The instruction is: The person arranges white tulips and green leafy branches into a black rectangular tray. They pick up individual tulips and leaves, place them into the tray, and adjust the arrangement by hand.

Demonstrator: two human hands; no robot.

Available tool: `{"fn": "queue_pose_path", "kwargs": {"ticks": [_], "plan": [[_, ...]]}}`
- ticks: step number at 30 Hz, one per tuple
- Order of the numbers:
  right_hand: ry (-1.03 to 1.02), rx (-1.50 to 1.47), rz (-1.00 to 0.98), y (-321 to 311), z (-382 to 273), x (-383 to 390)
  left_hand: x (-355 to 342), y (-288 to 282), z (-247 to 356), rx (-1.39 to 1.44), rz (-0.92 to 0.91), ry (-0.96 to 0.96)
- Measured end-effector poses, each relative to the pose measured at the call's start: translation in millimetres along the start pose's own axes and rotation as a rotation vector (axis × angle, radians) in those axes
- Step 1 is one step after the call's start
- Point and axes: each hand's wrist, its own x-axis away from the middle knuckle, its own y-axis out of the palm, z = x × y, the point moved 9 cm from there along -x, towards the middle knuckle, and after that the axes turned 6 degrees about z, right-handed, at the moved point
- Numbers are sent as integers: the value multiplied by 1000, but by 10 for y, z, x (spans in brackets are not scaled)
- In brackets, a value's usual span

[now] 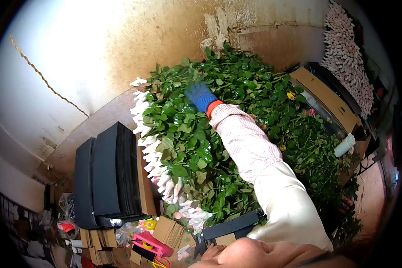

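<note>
My right hand (200,96), in a blue knit glove with an orange cuff, reaches over a large heap of leafy green stems (239,96). Its fingers look stretched out and lie on the leaves near the heap's far left part; I see nothing held in them. A pink striped sleeve cover and a white sleeve run up that arm. White-wrapped flower heads (154,158) line the left edge of the heap. At the lower edge, beside black and brown cardboard, bare fingers of my left hand (212,251) show only in part, and what they do is hidden.
Stacked black sheets (106,172) stand left of the heap. A pink tool (152,244), folded cardboard pieces (169,232) and a yellow tape roll (150,224) lie below. Right are a brown box (324,96), a pale green cylinder (345,145) and more wrapped flowers (346,58). A stained wall rises behind.
</note>
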Motion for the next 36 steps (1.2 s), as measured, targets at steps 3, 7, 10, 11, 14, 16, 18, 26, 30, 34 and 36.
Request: {"fn": "queue_pose_path", "kwargs": {"ticks": [3,7,10,11,14,16,18,26,30,34,36], "plan": [[-23,-149,-99,121,-208,98,60,-44,33,157,-5,-14],[7,-237,-146,-14,-106,253,-13,-53,-43,196,80,39],[16,-250,-106,-537,174,143,-123,-182,102,31,85,81],[1,-285,-35,-803,322,56,-155,-242,211,-31,81,87],[121,-339,181,-1810,806,117,-256,-337,466,-124,106,104],[156,-342,222,-2555,824,150,-265,-468,572,-146,217,86],[127,-260,290,-2978,696,238,-237,-395,524,-206,238,99],[-21,-102,414,-1395,90,1270,-316,-666,925,-243,305,130],[144,-95,466,-1337,38,1839,-345,-634,957,-231,334,135],[40,-296,-10,-1189,-388,2114,-305,-687,1054,-264,342,141],[1,-203,162,-1475,-538,2377,-271,-674,1043,-258,359,153]]}}
